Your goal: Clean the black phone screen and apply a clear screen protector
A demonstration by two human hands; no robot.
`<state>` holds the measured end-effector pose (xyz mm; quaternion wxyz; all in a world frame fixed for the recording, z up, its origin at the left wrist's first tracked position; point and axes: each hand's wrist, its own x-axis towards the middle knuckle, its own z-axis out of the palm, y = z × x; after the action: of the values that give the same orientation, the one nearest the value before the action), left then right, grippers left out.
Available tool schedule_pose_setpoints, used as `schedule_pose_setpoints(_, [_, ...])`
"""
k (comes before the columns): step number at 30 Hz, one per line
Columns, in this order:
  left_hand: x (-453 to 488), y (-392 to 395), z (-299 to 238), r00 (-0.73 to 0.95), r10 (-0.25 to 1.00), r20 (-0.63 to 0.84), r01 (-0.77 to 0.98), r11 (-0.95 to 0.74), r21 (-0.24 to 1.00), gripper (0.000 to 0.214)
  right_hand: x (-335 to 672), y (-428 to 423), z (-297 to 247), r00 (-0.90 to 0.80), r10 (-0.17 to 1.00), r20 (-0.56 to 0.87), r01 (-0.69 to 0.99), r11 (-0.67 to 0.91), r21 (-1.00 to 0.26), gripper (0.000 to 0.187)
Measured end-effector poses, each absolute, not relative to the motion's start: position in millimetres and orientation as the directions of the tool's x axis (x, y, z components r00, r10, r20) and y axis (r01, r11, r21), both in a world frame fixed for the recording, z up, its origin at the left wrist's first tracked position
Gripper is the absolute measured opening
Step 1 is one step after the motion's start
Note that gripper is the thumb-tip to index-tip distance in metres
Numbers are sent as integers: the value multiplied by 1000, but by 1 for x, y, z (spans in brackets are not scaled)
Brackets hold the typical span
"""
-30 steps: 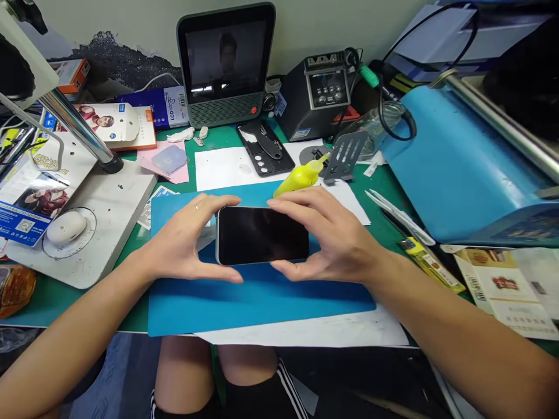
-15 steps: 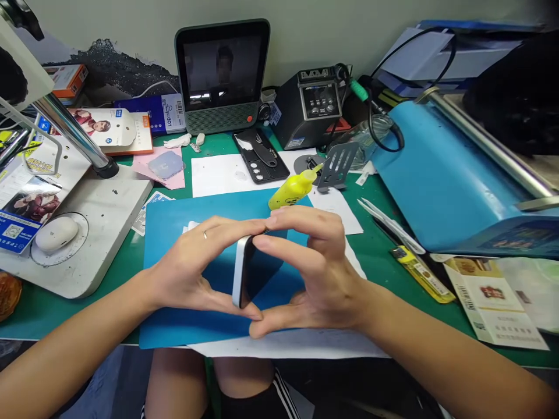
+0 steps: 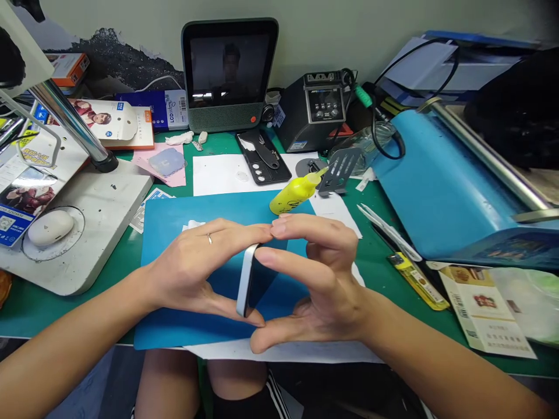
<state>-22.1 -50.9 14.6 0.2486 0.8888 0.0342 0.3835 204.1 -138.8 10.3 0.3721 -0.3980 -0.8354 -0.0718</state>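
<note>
Both hands hold a smartphone (image 3: 247, 278) edge-on above a blue work mat (image 3: 174, 218), its silver side frame turned toward me and its dark screen facing right. My left hand (image 3: 198, 267), with a ring on one finger, grips the phone from the left, thumb under its lower end and fingers over the top. My right hand (image 3: 317, 273) closes on it from the right, fingertips on the upper edge and thumb at the bottom. The fingertips of the two hands nearly meet over the phone.
A yellow squeeze bottle (image 3: 294, 192) lies just behind the hands. Further back are a black tool tray (image 3: 263, 156), a small screen (image 3: 230, 73) and a soldering station (image 3: 315, 109). A blue roller machine (image 3: 454, 180) stands right, a white microscope base (image 3: 87, 215) left, tweezers (image 3: 386, 224) right.
The phone went from lying flat with its screen facing me to standing on edge, rotated between both hands. The hands closed in together and sank slightly toward me.
</note>
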Motion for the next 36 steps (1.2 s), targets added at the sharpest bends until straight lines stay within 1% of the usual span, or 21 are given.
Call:
schedule_pose_setpoints(3, [-22, -51, 15, 704, 253, 664, -121, -878, 463, 89, 205, -138, 8, -425, 662, 618, 752, 638, -166, 86])
schedule_pose_setpoints(6, [-22, -51, 16, 705, 250, 664, -112, -885, 452, 89, 205, -137, 6, -430, 698, 572, 774, 611, -164, 84])
schedule_pose_setpoints(8, [-23, -51, 16, 709, 243, 662, -108, -891, 442, 88, 205, -137, 5, -427, 691, 583, 771, 615, -164, 84])
schedule_pose_setpoints(12, [-23, -52, 17, 713, 212, 668, -110, -907, 406, 85, 203, -139, 6, -410, 635, 655, 733, 657, -177, 82])
schedule_pose_setpoints(14, [-22, -53, 18, 716, 200, 669, -109, -914, 390, 82, 202, -142, 8, -394, 624, 675, 722, 664, -193, 80])
schedule_pose_setpoints(16, [-20, -53, 19, 711, 177, 681, -110, -928, 355, 78, 201, -145, 8, -395, 632, 667, 725, 660, -196, 79])
schedule_pose_setpoints(19, [-19, -51, 20, 690, 97, 717, -113, -964, 240, 72, 200, -148, 7, -437, 638, 634, 734, 660, -159, 75])
schedule_pose_setpoints(21, [-19, -48, 20, 678, 69, 732, -99, -978, 184, 69, 200, -147, 6, -468, 656, 592, 739, 658, -145, 72])
schedule_pose_setpoints(27, [-19, -46, 18, 661, 83, 746, -59, -985, 162, 67, 198, -142, 9, -487, 692, 533, 735, 654, -178, 63])
schedule_pose_setpoints(29, [-18, -48, 18, 645, 72, 761, -72, -985, 155, 66, 198, -142, 9, -500, 726, 472, 746, 638, -191, 66])
schedule_pose_setpoints(33, [-14, -51, 19, 629, 47, 776, -90, -987, 132, 56, 201, -146, 5, -503, 764, 405, 761, 613, -212, 88])
schedule_pose_setpoints(34, [-13, -51, 20, 625, 38, 779, -98, -987, 127, 53, 202, -147, 3, -508, 766, 394, 764, 612, -205, 90])
schedule_pose_setpoints(36, [-12, -52, 20, 616, 23, 788, -114, -986, 118, 50, 204, -148, 1, -526, 759, 382, 765, 619, -177, 89])
